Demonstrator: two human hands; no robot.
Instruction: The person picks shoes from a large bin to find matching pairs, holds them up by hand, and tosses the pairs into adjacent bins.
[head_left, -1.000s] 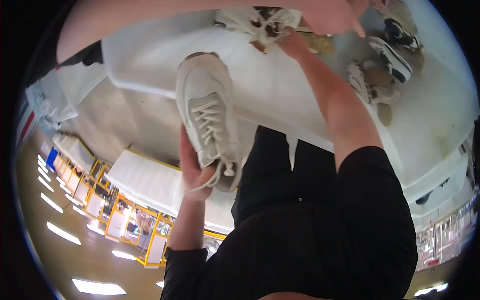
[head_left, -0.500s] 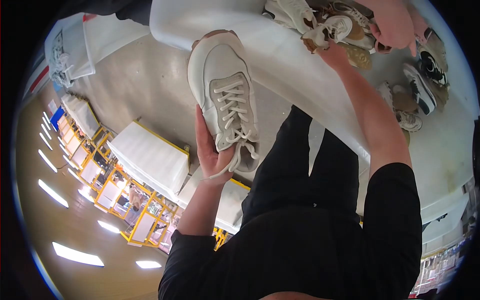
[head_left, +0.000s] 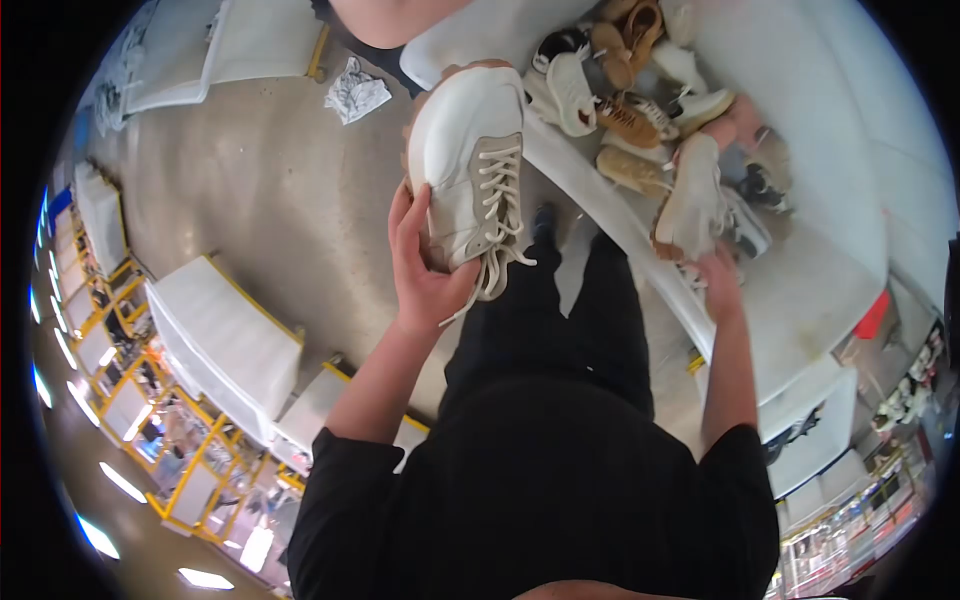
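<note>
My left hand (head_left: 425, 265) grips a white and beige laced shoe (head_left: 465, 165) near its heel, with the toe pointing up and the laces facing right. The shoe is held over the floor, beside the table edge. At the right, my right hand (head_left: 716, 280) is closed on the lower end of another whitish shoe (head_left: 692, 200) with a brown sole. That shoe is above the white table (head_left: 810, 270), next to a pile of brown, white and black shoes (head_left: 625, 120).
Another person's hand (head_left: 738, 125) is among the shoes, and a bare limb (head_left: 395, 15) shows at the top. Crumpled white material (head_left: 356, 92) lies on the grey floor (head_left: 270, 190). A white-covered table (head_left: 225, 335) and yellow-framed racks (head_left: 190, 460) stand at the left.
The view has shifted, showing more of the shoe pile. My left hand's shoe has turned slightly. My right hand's shoe has been raised and now stands toe-up, nearer the table's front edge.
</note>
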